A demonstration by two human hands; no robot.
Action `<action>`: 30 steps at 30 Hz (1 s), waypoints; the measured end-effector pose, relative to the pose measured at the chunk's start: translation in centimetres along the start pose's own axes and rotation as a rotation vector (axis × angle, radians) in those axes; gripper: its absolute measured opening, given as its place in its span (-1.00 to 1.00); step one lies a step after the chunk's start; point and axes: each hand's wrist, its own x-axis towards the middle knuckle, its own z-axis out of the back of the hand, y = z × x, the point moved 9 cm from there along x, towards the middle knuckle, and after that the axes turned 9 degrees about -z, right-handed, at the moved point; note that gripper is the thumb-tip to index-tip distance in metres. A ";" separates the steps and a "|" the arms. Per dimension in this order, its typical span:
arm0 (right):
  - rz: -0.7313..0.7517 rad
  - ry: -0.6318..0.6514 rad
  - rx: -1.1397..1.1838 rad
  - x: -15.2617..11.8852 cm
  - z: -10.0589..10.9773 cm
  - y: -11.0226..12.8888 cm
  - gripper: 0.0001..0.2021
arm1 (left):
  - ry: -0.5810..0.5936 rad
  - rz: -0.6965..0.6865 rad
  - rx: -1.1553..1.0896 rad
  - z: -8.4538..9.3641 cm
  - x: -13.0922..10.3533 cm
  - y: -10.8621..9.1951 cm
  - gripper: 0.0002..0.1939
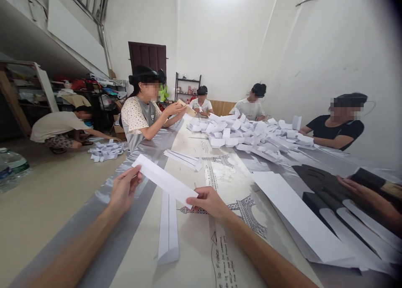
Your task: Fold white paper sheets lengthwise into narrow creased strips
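A strip of white paper [166, 180] is stretched between my two hands above the table, its left end higher than its right. My left hand [124, 189] pinches the upper left end between thumb and fingers. At the lower right end, my right hand [209, 202] grips the paper with the thumb on top. Below the strip, a folded white paper piece [168, 233] with a lengthwise seam lies on the patterned tablecloth [138, 242]. Another folded paper piece [184, 159] rests farther away, beyond the strip.
A large heap of folded white papers [248, 133] covers the table's far right. Flat white sheets [301, 212] are stacked at right, near another person's hand [370, 196] and dark pieces. Several people sit around the table. One person [63, 129] crouches by a floor pile [106, 150].
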 end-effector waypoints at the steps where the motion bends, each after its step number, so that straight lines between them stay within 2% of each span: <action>1: -0.005 -0.007 -0.010 0.0 0.2 0.0 -0.62 | -0.004 0.002 -0.014 0.0 0.0 0.0 -0.68; 5: -0.019 -0.049 -0.023 -0.2 1.1 0.3 -0.60 | 0.005 0.011 -0.052 0.1 -0.1 0.1 -0.68; 12: 0.044 -0.218 0.026 -0.2 3.3 0.8 -0.54 | 0.006 0.029 -0.067 -0.2 -0.1 0.3 -0.76; 19: 0.025 -0.281 0.069 0.1 4.3 0.0 -0.61 | 0.017 0.071 -0.092 0.1 0.1 1.2 -0.68; 24: 0.044 -0.298 0.044 -0.3 4.7 0.0 -0.56 | 0.083 0.109 -0.106 -0.7 -0.7 1.5 -0.64; 30: 0.060 -0.341 -0.003 -0.4 5.2 0.1 -0.58 | 0.015 0.097 -0.123 -0.2 -0.4 1.2 -0.61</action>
